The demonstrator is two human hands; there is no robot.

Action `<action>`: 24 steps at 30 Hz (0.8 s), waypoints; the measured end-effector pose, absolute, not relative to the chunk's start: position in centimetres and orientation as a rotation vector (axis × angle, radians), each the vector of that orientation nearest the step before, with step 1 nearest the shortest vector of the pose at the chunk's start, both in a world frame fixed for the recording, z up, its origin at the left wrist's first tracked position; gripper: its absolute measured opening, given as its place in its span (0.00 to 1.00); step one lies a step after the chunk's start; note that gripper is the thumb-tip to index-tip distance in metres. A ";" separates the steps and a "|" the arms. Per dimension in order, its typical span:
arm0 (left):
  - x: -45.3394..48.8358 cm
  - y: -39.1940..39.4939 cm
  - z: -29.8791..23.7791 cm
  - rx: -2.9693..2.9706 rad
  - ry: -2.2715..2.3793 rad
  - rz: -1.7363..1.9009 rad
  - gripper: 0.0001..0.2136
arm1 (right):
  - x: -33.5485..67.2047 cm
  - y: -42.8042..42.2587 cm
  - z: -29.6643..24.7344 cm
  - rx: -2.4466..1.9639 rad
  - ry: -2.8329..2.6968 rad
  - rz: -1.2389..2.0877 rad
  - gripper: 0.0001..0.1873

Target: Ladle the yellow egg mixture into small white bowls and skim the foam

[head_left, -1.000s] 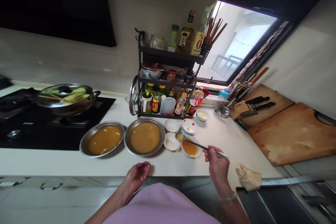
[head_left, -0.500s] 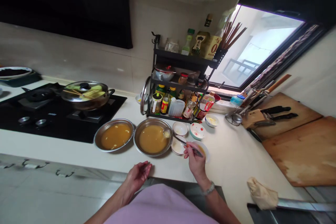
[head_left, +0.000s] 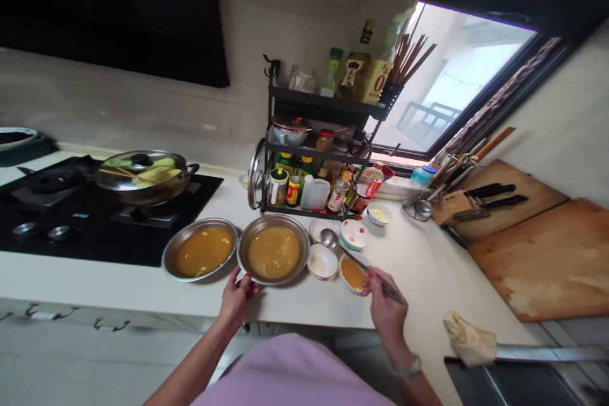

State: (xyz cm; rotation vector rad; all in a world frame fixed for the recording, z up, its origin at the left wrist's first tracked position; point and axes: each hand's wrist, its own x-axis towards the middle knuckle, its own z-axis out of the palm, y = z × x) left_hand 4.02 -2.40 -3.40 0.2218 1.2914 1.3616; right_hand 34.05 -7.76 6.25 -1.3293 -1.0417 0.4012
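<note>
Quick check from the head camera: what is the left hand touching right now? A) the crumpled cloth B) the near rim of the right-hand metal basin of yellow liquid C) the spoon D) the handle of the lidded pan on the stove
B: the left hand grips the near rim of the right-hand metal basin, while the right hand holds the spoon.

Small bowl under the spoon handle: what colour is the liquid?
Orange-brown, in the small bowl, head view.

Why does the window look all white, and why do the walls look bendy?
In the head view, daylight overexposes the window, washing it out, while the hood above the stove stays nearly black. The wide lens bends the counter edge and walls. The spoon in the right hand looks sharp.
</note>
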 end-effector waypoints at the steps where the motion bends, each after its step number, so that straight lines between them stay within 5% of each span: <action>1: 4.0 -2.2 -3.5 0.246 1.303 1.359 0.23 | 34.9 -8.2 6.6 -1.378 -0.998 0.371 0.15; 14: 3.4 -1.9 -4.0 0.278 1.311 1.308 0.26 | 38.8 -12.6 4.2 -1.638 -0.879 0.373 0.24; 24: 3.6 -1.9 -3.9 0.293 1.347 1.288 0.26 | 40.8 -11.3 3.2 -1.434 -0.495 0.461 0.20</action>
